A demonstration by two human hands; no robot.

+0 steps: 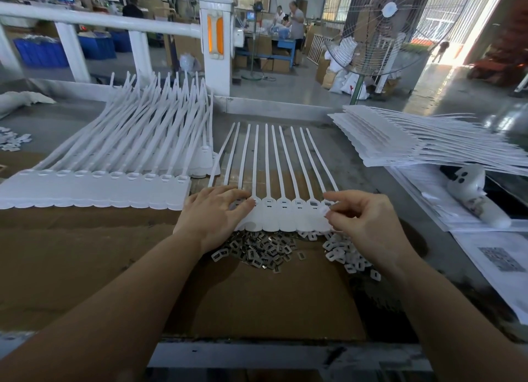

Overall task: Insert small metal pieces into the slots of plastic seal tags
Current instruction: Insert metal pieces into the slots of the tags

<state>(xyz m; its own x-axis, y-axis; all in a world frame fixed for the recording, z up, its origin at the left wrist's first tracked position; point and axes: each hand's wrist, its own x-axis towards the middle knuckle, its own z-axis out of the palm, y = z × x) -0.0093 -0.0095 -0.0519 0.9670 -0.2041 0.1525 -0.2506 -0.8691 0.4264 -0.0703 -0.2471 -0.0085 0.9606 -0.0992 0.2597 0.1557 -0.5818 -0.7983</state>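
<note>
The left hand covers the leftmost heads of the strip of seal tags, so their slots cannot be seen. The right hand hides that strip's right end, and what its fingertips pinch is too small to tell. The strip's lower edge hides part of the pile of metal pieces. The right picture edge cuts off the stack of tags.

Past my bench's far edge: white railing with a white post, grey concrete floor, big pedestal fan at right, blue crates at left, bright doorway far right.
</note>
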